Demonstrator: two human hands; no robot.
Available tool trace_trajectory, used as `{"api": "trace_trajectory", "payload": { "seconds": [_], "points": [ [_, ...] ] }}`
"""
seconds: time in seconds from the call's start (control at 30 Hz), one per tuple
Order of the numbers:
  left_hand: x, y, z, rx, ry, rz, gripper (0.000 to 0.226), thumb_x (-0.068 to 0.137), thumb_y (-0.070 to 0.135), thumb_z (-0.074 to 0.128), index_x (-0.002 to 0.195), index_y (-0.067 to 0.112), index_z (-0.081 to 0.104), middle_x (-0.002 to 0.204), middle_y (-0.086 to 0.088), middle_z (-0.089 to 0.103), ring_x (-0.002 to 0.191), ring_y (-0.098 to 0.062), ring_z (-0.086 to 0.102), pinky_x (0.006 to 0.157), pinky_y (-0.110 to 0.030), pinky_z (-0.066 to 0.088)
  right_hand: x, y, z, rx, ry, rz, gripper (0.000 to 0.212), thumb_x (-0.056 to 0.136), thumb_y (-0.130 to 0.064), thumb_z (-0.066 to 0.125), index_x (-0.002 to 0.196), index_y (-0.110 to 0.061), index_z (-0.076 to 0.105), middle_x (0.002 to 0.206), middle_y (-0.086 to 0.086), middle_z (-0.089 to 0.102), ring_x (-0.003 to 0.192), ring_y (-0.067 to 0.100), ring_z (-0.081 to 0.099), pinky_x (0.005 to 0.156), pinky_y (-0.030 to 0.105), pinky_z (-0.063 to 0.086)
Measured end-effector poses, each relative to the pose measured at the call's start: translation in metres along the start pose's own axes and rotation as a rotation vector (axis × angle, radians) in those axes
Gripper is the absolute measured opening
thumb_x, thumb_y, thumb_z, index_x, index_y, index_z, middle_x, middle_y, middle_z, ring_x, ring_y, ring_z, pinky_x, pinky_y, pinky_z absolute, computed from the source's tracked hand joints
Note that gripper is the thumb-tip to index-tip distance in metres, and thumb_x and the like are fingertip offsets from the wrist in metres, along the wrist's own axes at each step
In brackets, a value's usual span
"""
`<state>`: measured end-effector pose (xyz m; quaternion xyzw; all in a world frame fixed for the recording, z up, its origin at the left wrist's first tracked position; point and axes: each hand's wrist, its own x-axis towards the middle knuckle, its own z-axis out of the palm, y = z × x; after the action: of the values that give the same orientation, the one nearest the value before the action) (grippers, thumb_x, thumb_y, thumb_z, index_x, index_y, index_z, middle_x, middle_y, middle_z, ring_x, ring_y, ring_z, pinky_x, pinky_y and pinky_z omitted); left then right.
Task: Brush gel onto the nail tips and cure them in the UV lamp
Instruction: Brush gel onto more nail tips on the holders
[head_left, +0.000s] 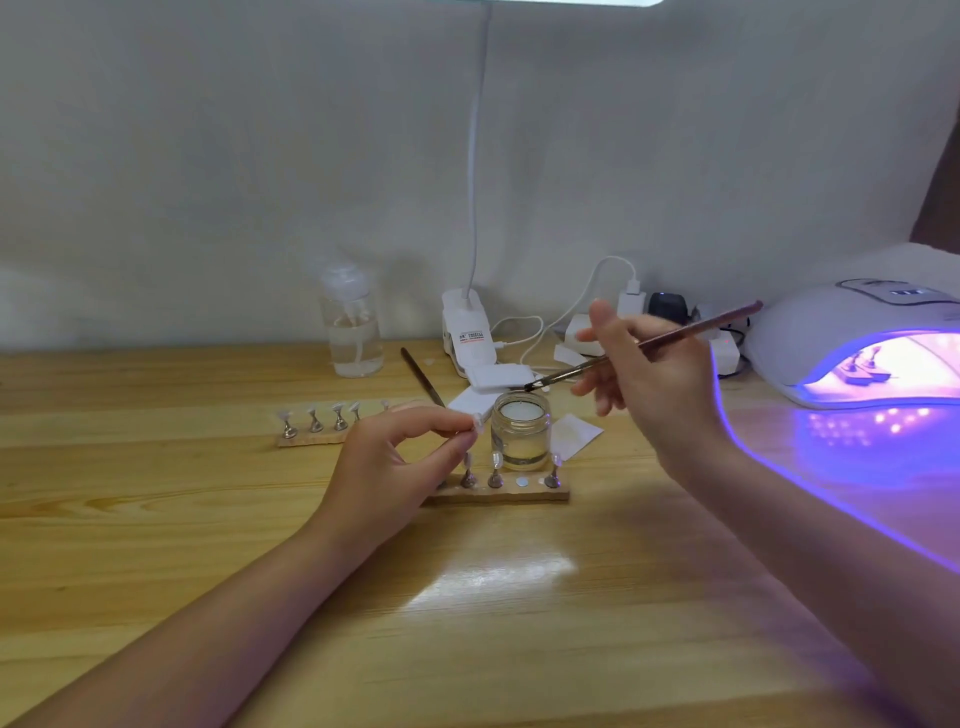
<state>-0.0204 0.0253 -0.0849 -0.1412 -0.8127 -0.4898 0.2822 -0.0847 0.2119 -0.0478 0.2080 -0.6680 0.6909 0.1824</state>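
While slim brown-handled gel brush (644, 344) is gripped in right hand (655, 375), dark bristle end is poised just above open clear glass gel jar (520, 430). Small pale nail tip on metal peg (475, 425) is pinched by left hand (396, 458), just left of jar. Near wooden strip stand (505, 492) — three pegged tips seen, one bare metal disc — lies in front of jar on pale wooden table (208, 519). Second wooden stand (319, 427) with tips lies further left. White domed UV lamp (852, 353) — lit purple, stand inside — sits at right.
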Motion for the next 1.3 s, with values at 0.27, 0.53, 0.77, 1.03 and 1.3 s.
{"api": "trace_trajectory", "payload": {
  "seconds": [0.27,0.53,0.77,1.03,1.3],
  "points": [
    [0.000,-0.001,0.000,0.035,0.006,0.008,0.027,0.074,0.001,0.071,0.079,0.027,0.069,0.077,0.013,0.068,0.080,0.003,0.061,0.075,-0.006,0.040,-0.030,-0.006,0.016,-0.032,-0.152,-0.212,0.025,0.082,-0.032,0.055,0.070,-0.016,0.069,0.057,-0.004,0.066,0.048,0.014,0.060,0.052,0.023,0.050],
    [0.000,-0.002,0.000,0.051,0.005,0.002,0.023,0.075,0.003,0.071,0.082,0.025,0.069,0.079,0.011,0.068,0.081,0.001,0.061,0.076,-0.007,0.041,-0.036,-0.001,0.022,-0.035,-0.138,-0.141,0.031,0.081,-0.037,0.054,0.070,-0.014,0.071,0.061,0.001,0.067,0.052,0.015,0.062,0.054,0.026,0.052],
    [0.001,-0.002,0.000,0.049,0.006,0.003,0.021,0.075,0.003,0.071,0.084,0.022,0.070,0.080,0.011,0.068,0.082,0.000,0.061,0.076,-0.007,0.042,-0.039,-0.001,0.022,0.027,-0.127,-0.137,0.033,0.082,-0.032,0.052,0.066,-0.010,0.069,0.053,-0.002,0.064,0.047,0.007,0.060,0.049,0.013,0.045],
    [0.000,-0.002,0.001,0.042,0.016,0.009,0.025,0.075,0.004,0.071,0.081,0.028,0.069,0.080,0.013,0.067,0.081,0.001,0.061,0.075,-0.008,0.042,-0.041,0.002,0.024,-0.006,-0.118,-0.141,0.040,0.083,-0.033,0.051,0.071,0.000,0.071,0.061,0.006,0.067,0.054,0.008,0.062,0.056,0.013,0.046],
    [0.000,-0.002,0.000,0.030,0.010,0.012,0.024,0.075,0.003,0.071,0.084,0.026,0.069,0.080,0.014,0.066,0.080,0.002,0.061,0.075,-0.009,0.043,-0.040,0.000,0.024,0.007,-0.065,-0.149,0.035,0.084,-0.035,0.049,0.066,-0.012,0.069,0.055,-0.008,0.065,0.049,0.003,0.058,0.052,0.011,0.043]
  ]
}}
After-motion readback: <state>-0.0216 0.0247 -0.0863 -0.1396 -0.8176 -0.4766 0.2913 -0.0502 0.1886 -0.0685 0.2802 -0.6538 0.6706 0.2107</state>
